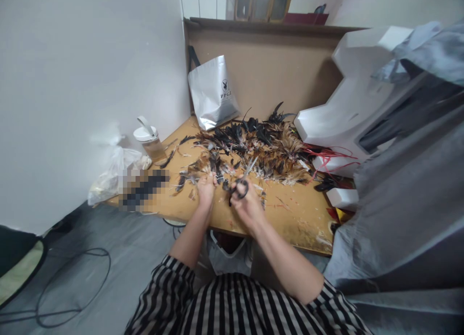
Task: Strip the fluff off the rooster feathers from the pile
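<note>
My right hand (248, 205) grips black-handled scissors (242, 182), whose blades point up and away over a wooden table (297, 219). My left hand (206, 189) is closed on a small dark feather (216, 170) just left of the scissors. Beyond both hands a big pile of black and brown feathers (261, 149) is spread across the table. Feather scraps lie around my hands.
A silver bag (212, 93) leans against the back board. A lidded jar (149, 140) and a clear plastic bag (116, 170) sit at the table's left. White foam pieces (348, 108), red strings (326, 156) and grey cloth (409, 190) crowd the right. A cable (72, 286) lies on the floor.
</note>
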The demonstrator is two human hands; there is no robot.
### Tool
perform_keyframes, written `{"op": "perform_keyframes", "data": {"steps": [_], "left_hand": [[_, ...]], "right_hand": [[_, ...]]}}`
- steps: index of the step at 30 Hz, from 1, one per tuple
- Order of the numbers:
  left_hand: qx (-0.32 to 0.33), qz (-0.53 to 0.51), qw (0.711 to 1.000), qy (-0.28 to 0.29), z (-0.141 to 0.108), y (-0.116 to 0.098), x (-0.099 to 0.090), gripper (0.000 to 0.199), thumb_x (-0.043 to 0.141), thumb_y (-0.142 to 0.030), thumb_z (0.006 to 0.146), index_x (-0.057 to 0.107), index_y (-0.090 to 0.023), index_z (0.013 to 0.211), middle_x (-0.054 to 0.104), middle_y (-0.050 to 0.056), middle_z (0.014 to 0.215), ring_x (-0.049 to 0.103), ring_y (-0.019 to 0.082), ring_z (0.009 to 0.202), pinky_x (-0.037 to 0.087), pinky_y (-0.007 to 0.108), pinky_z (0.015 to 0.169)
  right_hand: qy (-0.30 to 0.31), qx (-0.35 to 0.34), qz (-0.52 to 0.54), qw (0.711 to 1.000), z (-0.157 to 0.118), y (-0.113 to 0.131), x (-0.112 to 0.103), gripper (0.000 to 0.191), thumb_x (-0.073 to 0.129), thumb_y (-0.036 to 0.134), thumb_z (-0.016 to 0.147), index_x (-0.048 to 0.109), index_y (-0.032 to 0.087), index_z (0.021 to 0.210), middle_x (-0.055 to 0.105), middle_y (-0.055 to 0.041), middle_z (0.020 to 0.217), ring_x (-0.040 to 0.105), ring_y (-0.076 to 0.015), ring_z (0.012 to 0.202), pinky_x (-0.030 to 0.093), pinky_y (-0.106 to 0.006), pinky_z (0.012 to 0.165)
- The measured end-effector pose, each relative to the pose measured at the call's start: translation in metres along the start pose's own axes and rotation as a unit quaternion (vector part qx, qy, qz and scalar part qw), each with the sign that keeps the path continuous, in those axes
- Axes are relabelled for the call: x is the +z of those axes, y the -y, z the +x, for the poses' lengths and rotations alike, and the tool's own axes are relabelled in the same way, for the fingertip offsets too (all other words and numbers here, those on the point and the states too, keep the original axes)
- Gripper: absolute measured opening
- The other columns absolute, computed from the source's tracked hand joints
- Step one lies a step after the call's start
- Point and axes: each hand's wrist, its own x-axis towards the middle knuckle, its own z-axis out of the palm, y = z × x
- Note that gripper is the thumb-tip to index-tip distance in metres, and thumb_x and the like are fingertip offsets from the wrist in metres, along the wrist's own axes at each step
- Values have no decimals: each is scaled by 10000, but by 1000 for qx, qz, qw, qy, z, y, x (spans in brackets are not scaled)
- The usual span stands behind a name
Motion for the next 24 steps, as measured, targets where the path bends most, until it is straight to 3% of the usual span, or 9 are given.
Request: {"op": "perform_keyframes", "data": {"steps": [4,7,8,10,13,14,16,19,24], "left_hand": [[-6,19,1000,11,4,4,-5,273,561,-404,704,592,-133,683,481,-37,449,403,57,379,269,178,390],[-6,14,1000,15,2,3,-4,298,573,-420,691,602,-125,721,529,-18,490,446,65,398,295,179,391],[-9,14,1000,17,1,2,-4,306,575,-424,689,603,-123,736,548,-8,508,462,70,405,303,180,387],[-16,17,999,24,0,0,-3,324,575,-431,687,604,-117,761,589,19,558,492,82,417,312,184,375],[-14,26,999,35,-2,-4,-2,338,576,-439,685,604,-114,772,619,44,602,516,95,424,326,192,366],[-9,29,999,38,-3,-6,-2,335,578,-439,685,605,-116,772,614,38,586,513,94,418,330,193,367],[-4,31,998,52,-4,-9,0,321,582,-427,689,606,-121,781,582,11,535,489,84,399,329,189,368],[-13,16,997,69,-5,-13,2,299,591,-408,691,603,-124,782,533,-15,498,444,61,381,297,171,359],[-41,-32,995,80,-3,-17,-1,290,599,-393,694,590,-119,790,483,-32,490,403,41,379,262,153,351]], "right_hand": [[-11,-108,-105,989,10,56,-3,372,577,345,718,491,307,1077,570,30,802,394,-39,490,333,-156,440],[-24,-139,-343,929,1,85,-33,461,628,310,652,519,238,1094,601,-7,826,499,-91,601,406,-207,533],[-8,-131,-433,892,-4,92,-48,451,632,304,639,546,209,1072,612,-26,842,533,-123,677,428,-236,597],[18,-99,-608,787,-17,105,-83,388,570,299,678,581,199,1053,623,-52,914,557,-173,794,431,-277,681],[-70,-63,-822,561,-33,123,-137,338,506,264,709,610,224,1028,629,-80,888,569,-211,796,407,-296,678],[-90,-43,-861,498,-37,129,-153,350,494,258,715,602,226,1046,624,-93,884,572,-215,780,402,-298,668],[-94,-11,-900,426,-42,139,-178,392,481,227,706,580,234,1085,611,-103,896,574,-217,773,399,-294,657],[-58,14,-917,395,-41,150,-201,429,477,168,670,582,200,1084,599,-114,888,569,-209,806,401,-272,684],[8,24,-907,421,-29,166,-215,447,487,217,669,579,138,1099,603,-124,913,567,-198,817,409,-257,736]]}}
